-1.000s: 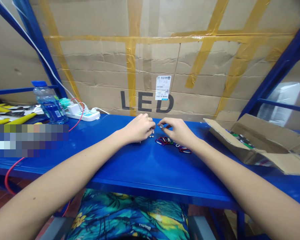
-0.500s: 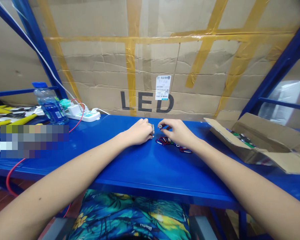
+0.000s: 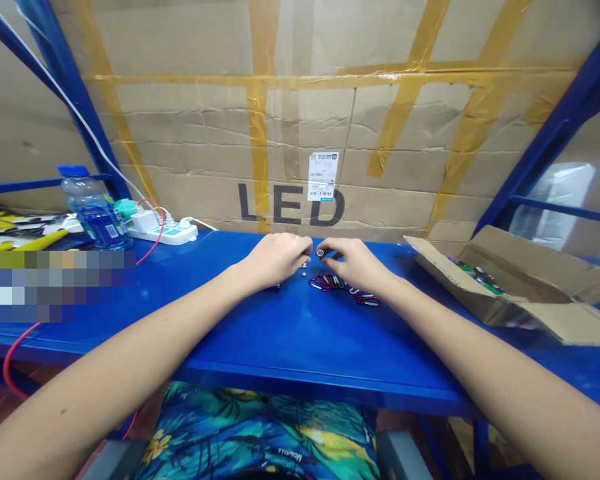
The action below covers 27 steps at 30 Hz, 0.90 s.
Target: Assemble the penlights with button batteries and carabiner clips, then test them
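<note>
Both my hands meet at the far middle of a blue metal table. My right hand pinches a small silver ring between thumb and fingertips. My left hand has its fingers curled close to that ring, pinched on something too small to name. Small silver metal parts lie on the table just below the left fingertips. A bunch of coloured carabiner clips, red, blue and green, lies under and beside my right hand.
An open cardboard box with green parts inside lies at the right. A water bottle, a white power strip and a red cable are at the left. A taped cardboard wall marked LED stands behind.
My left hand lifted its fingers slightly and moved back toward the ring in my right hand. The right hand has barely moved.
</note>
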Available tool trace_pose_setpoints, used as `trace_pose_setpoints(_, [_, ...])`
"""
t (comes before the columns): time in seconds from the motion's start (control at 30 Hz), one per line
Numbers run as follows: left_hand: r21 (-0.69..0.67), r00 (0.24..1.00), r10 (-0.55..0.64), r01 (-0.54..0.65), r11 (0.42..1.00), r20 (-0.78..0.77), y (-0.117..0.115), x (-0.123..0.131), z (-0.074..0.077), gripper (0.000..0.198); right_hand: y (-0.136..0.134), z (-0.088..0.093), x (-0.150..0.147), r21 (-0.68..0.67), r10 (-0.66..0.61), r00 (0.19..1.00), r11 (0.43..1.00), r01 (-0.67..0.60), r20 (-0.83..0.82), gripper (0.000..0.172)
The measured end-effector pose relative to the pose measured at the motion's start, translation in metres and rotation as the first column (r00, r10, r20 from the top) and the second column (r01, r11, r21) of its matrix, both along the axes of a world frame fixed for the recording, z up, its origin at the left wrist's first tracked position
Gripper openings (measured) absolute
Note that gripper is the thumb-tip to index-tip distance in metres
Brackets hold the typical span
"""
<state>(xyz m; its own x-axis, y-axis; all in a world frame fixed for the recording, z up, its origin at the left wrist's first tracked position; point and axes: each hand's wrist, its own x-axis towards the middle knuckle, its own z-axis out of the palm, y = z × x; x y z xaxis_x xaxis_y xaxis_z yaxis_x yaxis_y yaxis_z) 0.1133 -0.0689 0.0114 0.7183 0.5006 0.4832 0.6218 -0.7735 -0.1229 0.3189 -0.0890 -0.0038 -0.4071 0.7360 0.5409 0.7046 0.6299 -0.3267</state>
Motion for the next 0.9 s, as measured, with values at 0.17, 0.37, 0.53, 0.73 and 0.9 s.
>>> trace_pose_setpoints(0.17, [0.103, 0.961, -0.215, 0.2, 0.974, 0.173, 0.0015, 0.0038, -0.0034, 0.016, -0.0022, 0.0008, -0.001, -0.014, 0.021, 1.0, 1.0, -0.021, -0.017, 0.025])
trace_pose_setpoints(0.37, [0.127, 0.932, -0.304, 0.283, 0.951, 0.199, 0.0017, 0.0061, -0.0065, 0.019, -0.0025, -0.0011, -0.0027, -0.079, 0.086, 0.985, 0.992, -0.098, -0.152, 0.019])
trace_pose_setpoints(0.53, [0.128, 0.939, -0.301, 0.282, 0.951, 0.168, 0.0017, 0.0046, -0.0057, 0.021, -0.0031, -0.002, -0.0056, -0.125, 0.091, 0.972, 0.985, -0.12, -0.217, 0.015])
trace_pose_setpoints(0.73, [0.134, 0.95, -0.274, 0.255, 0.958, 0.15, 0.0002, 0.0038, -0.0048, 0.02, -0.0028, -0.0015, -0.0045, -0.117, 0.083, 0.975, 0.987, -0.109, -0.209, 0.017])
trace_pose_setpoints(0.9, [0.092, 0.978, -0.138, 0.125, 0.988, 0.156, 0.0017, 0.0016, -0.0026, 0.02, 0.001, -0.0027, -0.0001, -0.063, 0.013, 0.992, 0.998, -0.02, -0.123, 0.021])
